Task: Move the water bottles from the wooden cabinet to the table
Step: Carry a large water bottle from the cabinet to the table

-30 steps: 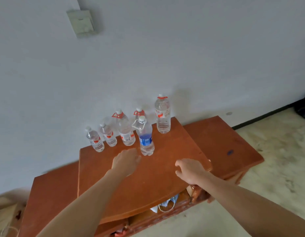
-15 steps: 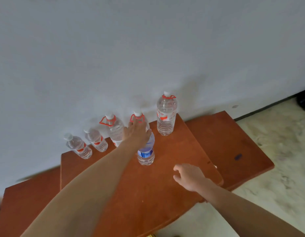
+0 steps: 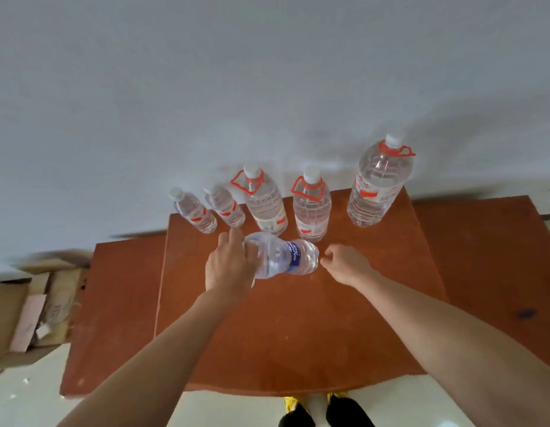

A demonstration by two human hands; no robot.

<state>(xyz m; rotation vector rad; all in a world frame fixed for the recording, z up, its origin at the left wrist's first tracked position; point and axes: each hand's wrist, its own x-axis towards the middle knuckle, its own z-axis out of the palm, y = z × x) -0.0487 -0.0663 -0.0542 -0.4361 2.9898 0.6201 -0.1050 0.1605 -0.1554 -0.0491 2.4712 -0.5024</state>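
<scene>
My left hand (image 3: 229, 266) grips the blue-labelled water bottle (image 3: 286, 258) by its neck end, tipped almost flat just above the top of the wooden cabinet (image 3: 298, 334). My right hand (image 3: 347, 263) hangs just beside the bottle's base, fingers loosely curled, holding nothing. I judge this the pickup step: five red-labelled bottles (image 3: 264, 201) stand along the wall. Next I should steady the base with my right hand, then carry it to the table, which I can't see from here.
</scene>
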